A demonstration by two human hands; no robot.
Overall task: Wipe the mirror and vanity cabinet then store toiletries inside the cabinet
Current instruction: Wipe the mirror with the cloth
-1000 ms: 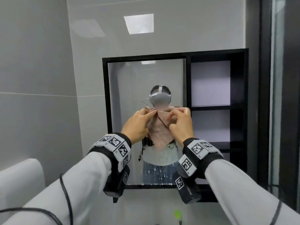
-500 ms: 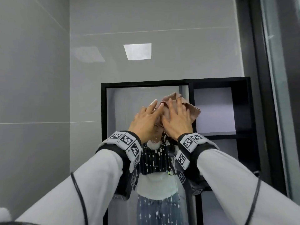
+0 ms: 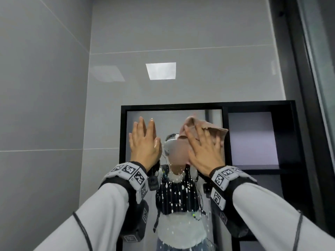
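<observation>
fingers flat at the mirror, cloth under right hand

fingers (image 3: 201,134) of the right hand (image 3: 204,153) are straight and slightly spread, laid flat over a bunched pink-brown cloth (image 3: 208,126). the cloth sits against the upper right part of the mirror (image 3: 168,122), just beside the black divider of the vanity cabinet (image 3: 259,104). cloth edges stick out above and to the right of the fingertips.

the left hand (image 3: 145,144) is raised at the mirror's upper left, fingers straight, close together and pointing up, holding nothing. contact with the glass cannot be confirmed.

white droplets (image 3: 178,192) speckle the lower middle of the mirror, below both hands. right of the mirror, the cabinet's open shelf compartment (image 3: 252,138) shows a pale back panel. both wrists carry grey bands with black-and-white markers (image 3: 130,173).
</observation>
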